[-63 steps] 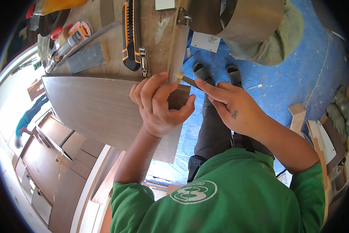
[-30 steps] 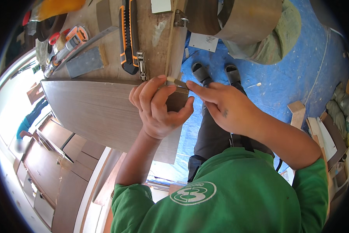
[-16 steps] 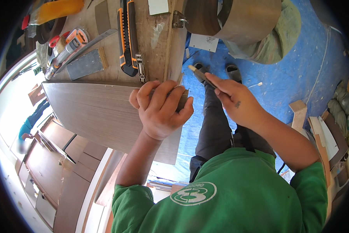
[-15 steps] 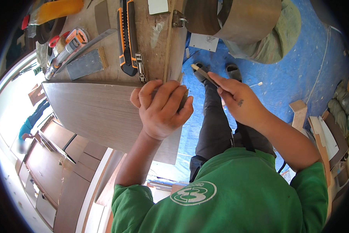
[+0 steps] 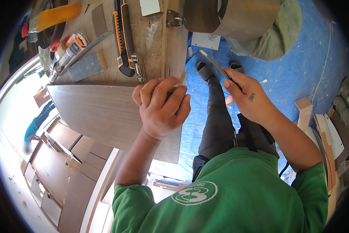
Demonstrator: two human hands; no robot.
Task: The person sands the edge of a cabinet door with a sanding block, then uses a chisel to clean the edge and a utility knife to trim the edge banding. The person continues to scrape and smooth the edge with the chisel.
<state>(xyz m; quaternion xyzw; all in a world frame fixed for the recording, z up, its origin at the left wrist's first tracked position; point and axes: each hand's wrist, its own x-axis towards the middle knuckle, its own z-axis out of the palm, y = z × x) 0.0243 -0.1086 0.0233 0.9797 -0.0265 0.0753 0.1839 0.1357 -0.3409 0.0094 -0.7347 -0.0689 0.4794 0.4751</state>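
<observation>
My left hand is curled over the far right corner of a grey-brown wood-grain panel, its fingers closed on the edge. The part of the edge under those fingers is hidden. Off to the right, my right hand holds a thin, flat, dark stick with a pale tip. The stick points up and left, clear of the panel, above the blue floor sheet. Its kind is hard to make out. Just beyond the panel lie an orange-and-black utility knife and a small metal latch-like piece on the workbench.
On the bench's left are a grey block, a tube with an orange label and an orange-handled tool. A curved brown form stands ahead. A blue sheet covers the floor. Board offcuts lean at right. Another person is far left.
My right hand has shifted slightly right and down, and the stick now points more steeply away. My left hand stays at the panel's corner. The whole view has shifted slightly.
</observation>
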